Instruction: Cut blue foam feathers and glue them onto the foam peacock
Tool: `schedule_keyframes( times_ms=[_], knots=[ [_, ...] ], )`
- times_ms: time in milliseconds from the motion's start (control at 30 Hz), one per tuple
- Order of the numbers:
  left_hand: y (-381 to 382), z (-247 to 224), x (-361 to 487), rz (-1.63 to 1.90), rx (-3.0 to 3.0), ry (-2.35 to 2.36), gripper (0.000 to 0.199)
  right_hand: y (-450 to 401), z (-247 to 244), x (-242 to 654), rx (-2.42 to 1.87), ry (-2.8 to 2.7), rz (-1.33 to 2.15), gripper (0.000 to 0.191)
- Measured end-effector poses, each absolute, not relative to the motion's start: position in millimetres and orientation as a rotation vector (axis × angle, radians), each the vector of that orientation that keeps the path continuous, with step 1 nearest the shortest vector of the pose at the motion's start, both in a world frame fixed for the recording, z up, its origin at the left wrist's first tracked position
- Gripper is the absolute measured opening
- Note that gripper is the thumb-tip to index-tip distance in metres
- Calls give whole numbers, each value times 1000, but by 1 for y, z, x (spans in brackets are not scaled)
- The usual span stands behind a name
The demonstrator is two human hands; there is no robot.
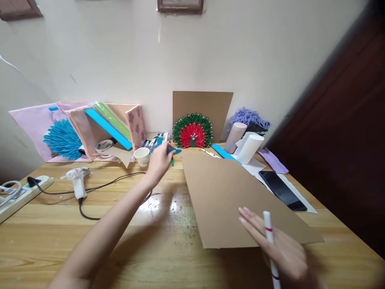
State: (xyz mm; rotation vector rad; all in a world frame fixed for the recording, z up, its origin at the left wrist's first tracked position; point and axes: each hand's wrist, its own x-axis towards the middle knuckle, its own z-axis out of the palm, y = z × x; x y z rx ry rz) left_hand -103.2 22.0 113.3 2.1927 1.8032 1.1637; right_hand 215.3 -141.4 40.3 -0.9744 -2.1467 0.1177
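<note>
My left hand reaches to the back of the table, beside the white paper cup. Its fingers are closed on a small blue pointed object, mostly hidden, whose kind I cannot make out. A green pen lies just below it. My right hand rests at the front edge of a brown cardboard sheet, fingers stretched over its surface. A white marker with a red band is held upright at the thumb side of that hand.
A glue gun with its cord and a power strip lie at left. A red and green peacock craft leans on another cardboard sheet. White rolls and a phone are at right.
</note>
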Motion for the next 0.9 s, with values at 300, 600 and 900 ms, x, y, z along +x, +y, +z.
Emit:
schedule_keyframes(
  times_ms=[300,600,900],
  knots=[
    [66,148,-55,1061,2261,1741,10,-148,31,162,-660,-2541,-481,43],
    [145,48,-14,770,2003,1876,17,-156,-3,120,-875,-2298,-750,41],
    [72,55,-21,819,2281,1582,22,-131,-5,123,-1012,-2536,-396,43]
  ],
)
